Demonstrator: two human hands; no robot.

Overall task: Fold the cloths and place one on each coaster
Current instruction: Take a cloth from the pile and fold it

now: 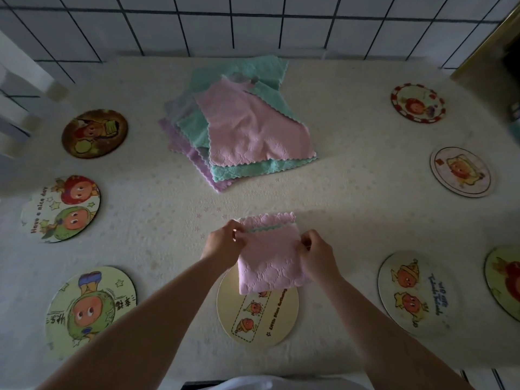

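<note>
A folded pink cloth (268, 257) hangs between my hands near the table's front, its lower edge over a cream round coaster (257, 319). My left hand (223, 243) pinches its left edge and my right hand (316, 256) pinches its right edge. A pile of several pink, green and purple cloths (239, 128) lies unfolded at the table's back middle. Round cartoon coasters lie around the table: three on the left (94, 133) (60, 208) (90, 309) and several on the right (417, 102) (461, 171) (416, 292).
The table carries a cream cloth with small star prints (351, 209). A tiled wall (253, 21) rises behind it. A white chair frame (19, 88) stands at the far left. Another coaster (506, 280) is cut off by the right edge.
</note>
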